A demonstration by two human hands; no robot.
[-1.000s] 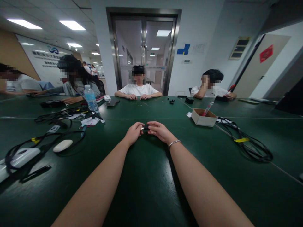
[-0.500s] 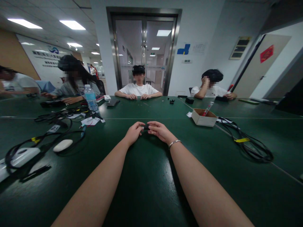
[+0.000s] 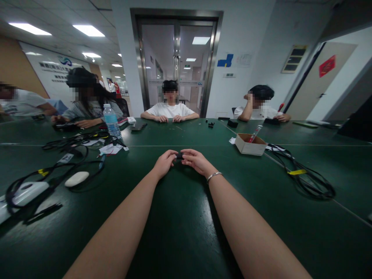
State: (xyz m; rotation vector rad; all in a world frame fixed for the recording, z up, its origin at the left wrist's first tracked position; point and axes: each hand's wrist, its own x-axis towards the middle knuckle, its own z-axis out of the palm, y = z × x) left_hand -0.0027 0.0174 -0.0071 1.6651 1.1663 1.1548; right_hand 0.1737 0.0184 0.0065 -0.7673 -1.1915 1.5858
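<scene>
Flanking hands (image 3: pixel 180 159): cardboard box (image 3: pixel 250 145), cables (image 3: pixel 58 162)

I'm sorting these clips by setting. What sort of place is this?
Likely an office work area: several people sit around a big green table strewn with cables, by glass doors, under ceiling panel lights.

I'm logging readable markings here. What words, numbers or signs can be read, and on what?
"23": white tag among the black cables on the table.
Wall board at left: logo and lettering, too blurred to read.
Red sign on the door at right: unreadable.
Water bottle label: too small to read.
Blue mark by the glass doors: no legible text.
</scene>
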